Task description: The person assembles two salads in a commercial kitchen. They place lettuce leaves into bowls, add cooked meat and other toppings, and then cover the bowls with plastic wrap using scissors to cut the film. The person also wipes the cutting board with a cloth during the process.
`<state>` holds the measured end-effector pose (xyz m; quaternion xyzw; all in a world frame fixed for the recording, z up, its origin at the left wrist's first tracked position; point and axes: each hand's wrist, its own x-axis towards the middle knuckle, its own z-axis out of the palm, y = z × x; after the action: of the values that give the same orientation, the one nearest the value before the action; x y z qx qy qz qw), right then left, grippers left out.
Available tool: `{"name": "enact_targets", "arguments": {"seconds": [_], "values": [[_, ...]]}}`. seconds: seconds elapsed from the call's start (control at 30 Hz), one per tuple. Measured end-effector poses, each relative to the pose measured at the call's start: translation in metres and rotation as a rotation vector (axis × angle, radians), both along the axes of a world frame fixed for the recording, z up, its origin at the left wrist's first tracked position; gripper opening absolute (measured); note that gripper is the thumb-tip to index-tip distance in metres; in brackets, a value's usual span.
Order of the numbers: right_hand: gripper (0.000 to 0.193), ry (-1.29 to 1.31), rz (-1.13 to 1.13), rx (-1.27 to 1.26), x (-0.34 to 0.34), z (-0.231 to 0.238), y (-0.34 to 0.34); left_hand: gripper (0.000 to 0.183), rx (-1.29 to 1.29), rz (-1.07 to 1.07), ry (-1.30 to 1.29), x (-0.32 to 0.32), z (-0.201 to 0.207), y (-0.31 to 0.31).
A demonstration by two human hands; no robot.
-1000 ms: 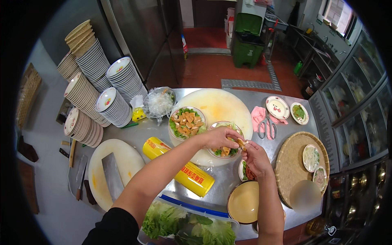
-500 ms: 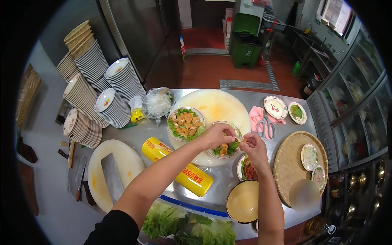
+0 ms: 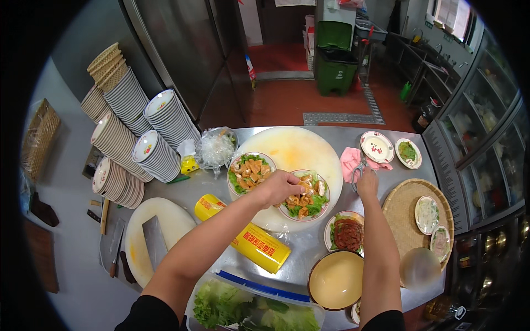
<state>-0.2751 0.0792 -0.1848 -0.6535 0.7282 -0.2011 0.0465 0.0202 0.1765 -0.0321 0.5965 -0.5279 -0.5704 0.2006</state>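
My left hand (image 3: 279, 188) reaches over a plate of golden-brown pieces on lettuce (image 3: 306, 207), its fingertips pinched together at the food. What they hold, if anything, is too small to make out. Another plate of similar pieces (image 3: 249, 170) sits just left of it; both rest on a large round white cutting board (image 3: 309, 144). Out to the right, my right hand (image 3: 367, 182) is closed on the scissors (image 3: 358, 172), which lie by a pink cloth (image 3: 349, 160). The hand hides part of their handles.
Nearer me are a plate of red shredded meat (image 3: 348, 233), a brown-rimmed bowl (image 3: 335, 280), a yellow cling-film roll (image 3: 259, 247) and a lettuce bin (image 3: 256, 287). A round bamboo tray (image 3: 400, 212) lies right. Stacked bowls (image 3: 118, 140) and a cleaver (image 3: 154, 240) stand and lie left.
My right hand has left the plate and moved right to the scissors. My left hand has shifted slightly left and lower, still at the right plate.
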Motion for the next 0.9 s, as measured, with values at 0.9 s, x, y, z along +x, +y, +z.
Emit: {"name": "enact_targets", "arguments": {"seconds": [0.9], "values": [[0.046, -1.199, 0.129, 0.516, -0.026, 0.122, 0.116, 0.016, 0.197, 0.196, 0.281, -0.008, -0.032, 0.005]]}}
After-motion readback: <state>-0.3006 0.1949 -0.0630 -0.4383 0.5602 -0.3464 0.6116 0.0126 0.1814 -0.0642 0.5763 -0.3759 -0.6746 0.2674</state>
